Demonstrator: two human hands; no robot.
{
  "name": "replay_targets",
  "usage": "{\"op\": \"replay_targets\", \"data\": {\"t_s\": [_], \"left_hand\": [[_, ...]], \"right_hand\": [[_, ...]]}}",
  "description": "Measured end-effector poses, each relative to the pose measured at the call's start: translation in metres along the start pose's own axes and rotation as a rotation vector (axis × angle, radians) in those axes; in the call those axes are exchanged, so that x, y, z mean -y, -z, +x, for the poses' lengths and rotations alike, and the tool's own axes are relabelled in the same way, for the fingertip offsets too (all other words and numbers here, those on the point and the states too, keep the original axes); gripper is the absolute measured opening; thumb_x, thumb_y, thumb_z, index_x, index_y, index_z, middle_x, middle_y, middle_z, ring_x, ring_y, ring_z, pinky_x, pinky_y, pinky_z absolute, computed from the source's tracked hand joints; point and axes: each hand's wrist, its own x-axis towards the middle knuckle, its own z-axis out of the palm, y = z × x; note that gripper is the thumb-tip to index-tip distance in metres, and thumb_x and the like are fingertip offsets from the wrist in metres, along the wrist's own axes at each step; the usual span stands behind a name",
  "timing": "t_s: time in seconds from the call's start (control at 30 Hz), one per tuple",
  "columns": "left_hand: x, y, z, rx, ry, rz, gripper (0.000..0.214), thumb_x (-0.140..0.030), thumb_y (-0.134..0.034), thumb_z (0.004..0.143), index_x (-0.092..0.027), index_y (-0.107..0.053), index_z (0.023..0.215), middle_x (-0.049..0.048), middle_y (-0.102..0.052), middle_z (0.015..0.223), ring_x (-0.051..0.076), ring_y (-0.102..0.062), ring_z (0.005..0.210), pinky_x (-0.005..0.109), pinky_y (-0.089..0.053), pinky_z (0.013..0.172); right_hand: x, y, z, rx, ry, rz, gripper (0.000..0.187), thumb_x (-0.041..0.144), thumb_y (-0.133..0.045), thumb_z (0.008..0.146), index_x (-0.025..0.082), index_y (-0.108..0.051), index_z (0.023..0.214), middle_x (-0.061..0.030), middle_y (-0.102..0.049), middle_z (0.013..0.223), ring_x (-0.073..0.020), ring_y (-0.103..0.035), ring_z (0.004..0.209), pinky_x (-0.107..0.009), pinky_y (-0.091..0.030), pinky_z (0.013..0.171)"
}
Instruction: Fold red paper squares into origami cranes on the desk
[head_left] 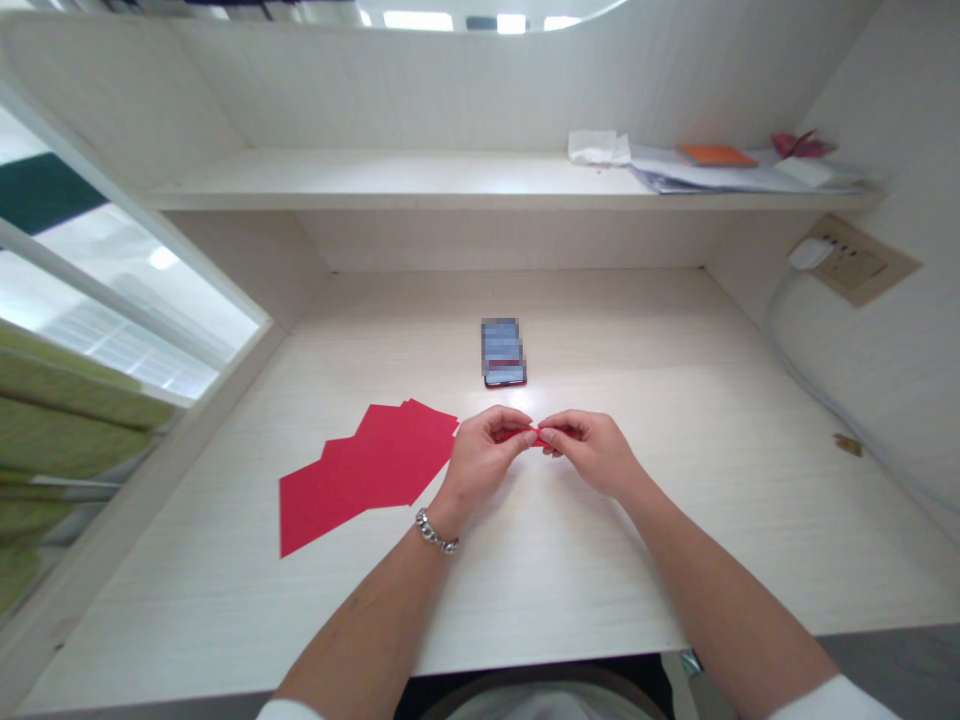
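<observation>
A small folded piece of red paper (537, 438) is pinched between both hands just above the desk; most of it is hidden behind the fingers. My left hand (486, 448), with a silver chain bracelet (436, 533) at the wrist, is closed on the paper's left end. On its right end, my right hand (592, 448) grips with thumb and fingers. Overlapping sheets of red paper (367, 460) lie fanned out to the left, close beside my left hand. Beyond the hands rests a phone (504, 352) with its screen lit and blurred.
The pale desk (720, 580) has a shelf (420, 180) across the back, holding crumpled tissue (598, 148), papers (660, 170), an orange pad (718, 156) and a red folded paper shape (802, 146). From a wall socket (855, 262), a white cable (802, 385) runs down the right side.
</observation>
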Motion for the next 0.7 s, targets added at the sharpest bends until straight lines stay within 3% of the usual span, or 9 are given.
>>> {"op": "replay_targets", "data": {"t_s": [0.43,0.7], "left_hand": [[-0.0006,-0.0030,-0.0022,-0.022,-0.061,0.024,0.021,-0.026,-0.077,0.069,-0.016,-0.065,0.083,0.0053,-0.069,0.082,0.017,-0.067,0.077,0.029,-0.055,0.073],[-0.0033,-0.0019,-0.0016,0.021,0.054,-0.089,0.027,-0.024,-0.079,0.067,-0.015,-0.063,0.086,0.0051,-0.072,0.075,0.019,-0.070,0.071,0.030,-0.057,0.069]], "right_hand": [[0.0023,-0.0027,-0.0007,0.038,-0.014,0.042,0.018,0.034,-0.063,0.080,0.017,-0.069,0.083,-0.0050,-0.070,0.075,-0.0172,-0.065,0.068,-0.029,-0.052,0.065],[-0.0001,-0.0043,-0.0020,0.014,0.046,-0.123,0.014,0.031,-0.059,0.084,0.020,-0.067,0.080,-0.0028,-0.070,0.074,-0.0162,-0.063,0.067,-0.027,-0.047,0.063]]}}
